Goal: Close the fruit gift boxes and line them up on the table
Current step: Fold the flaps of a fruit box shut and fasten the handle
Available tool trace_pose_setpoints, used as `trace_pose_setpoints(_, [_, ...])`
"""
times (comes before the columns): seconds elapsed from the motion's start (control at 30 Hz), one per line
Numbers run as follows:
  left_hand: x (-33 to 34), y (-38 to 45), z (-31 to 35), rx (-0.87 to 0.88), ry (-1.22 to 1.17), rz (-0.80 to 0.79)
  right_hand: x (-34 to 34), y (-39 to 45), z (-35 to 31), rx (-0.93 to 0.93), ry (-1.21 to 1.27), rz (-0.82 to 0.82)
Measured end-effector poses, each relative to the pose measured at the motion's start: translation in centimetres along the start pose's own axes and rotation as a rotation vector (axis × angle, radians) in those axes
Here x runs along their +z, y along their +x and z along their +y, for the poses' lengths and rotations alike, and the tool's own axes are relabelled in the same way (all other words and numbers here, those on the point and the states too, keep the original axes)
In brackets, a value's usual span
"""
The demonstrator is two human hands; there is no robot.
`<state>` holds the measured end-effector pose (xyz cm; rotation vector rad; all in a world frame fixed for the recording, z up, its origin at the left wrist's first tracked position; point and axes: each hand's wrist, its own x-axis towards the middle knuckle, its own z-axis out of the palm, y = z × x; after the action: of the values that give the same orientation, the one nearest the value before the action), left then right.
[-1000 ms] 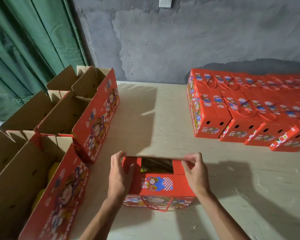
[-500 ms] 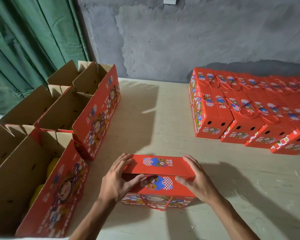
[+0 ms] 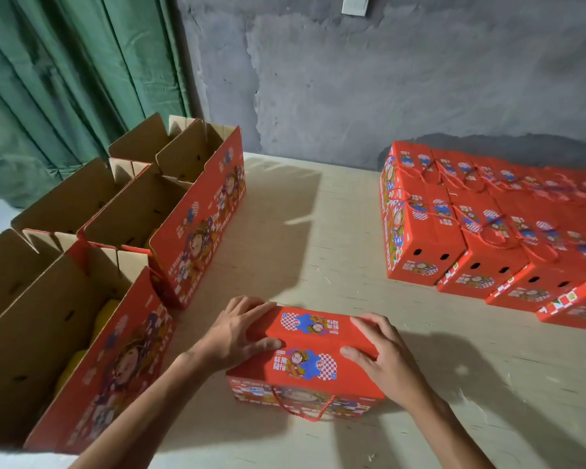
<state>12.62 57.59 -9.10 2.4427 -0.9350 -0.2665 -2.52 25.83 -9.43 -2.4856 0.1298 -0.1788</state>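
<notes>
A red fruit gift box (image 3: 307, 346) with cartoon print and a red cord handle stands on the pale table (image 3: 318, 238) in front of me, both top flaps folded down. My left hand (image 3: 237, 330) presses flat on the left end of its lid. On the lid's right end lies my right hand (image 3: 379, 350), fingers spread and flat. Several closed red boxes (image 3: 461, 228) stand in rows at the right, against the wall.
Several open boxes (image 3: 169, 211) with brown insides stand along the left edge; the nearest (image 3: 64, 333) holds yellow fruit. A green curtain (image 3: 64, 79) hangs behind them, and a grey wall (image 3: 386, 79) backs the table.
The far flap of the box has come down over the near one, and the lid is now shut. Both hands went from holding the flap's ends to pressing flat on top.
</notes>
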Motion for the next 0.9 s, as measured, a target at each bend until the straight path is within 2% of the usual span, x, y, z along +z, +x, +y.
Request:
trace_pose_setpoints(0.37, [-1.3,0.9,0.8,0.126,0.310,-0.114,-0.8,-0.1,-1.9,0.028,-0.268,-0.095])
trace_pose_setpoints(0.5, [-1.2,1.3,0.9,0.297,0.540,-0.024,-0.7,-0.2,-1.9,0.011,-0.291,-0.120])
trace_pose_setpoints(0.57, [-1.2,1.5,1.1,0.324,0.591,-0.020,-0.8,-0.1,-1.8,-0.024,-0.318,-0.122])
trace_pose_setpoints(0.73, [-0.6,1.5,2.7,0.216,0.553,-0.128,-0.3,0.4,-1.8,-0.053,-0.387,-0.114])
trace_pose_setpoints(0.9, [0.3,2.1,4.4,0.098,0.584,-0.135,-0.7,1.1,-2.4,-0.099,-0.470,-0.063])
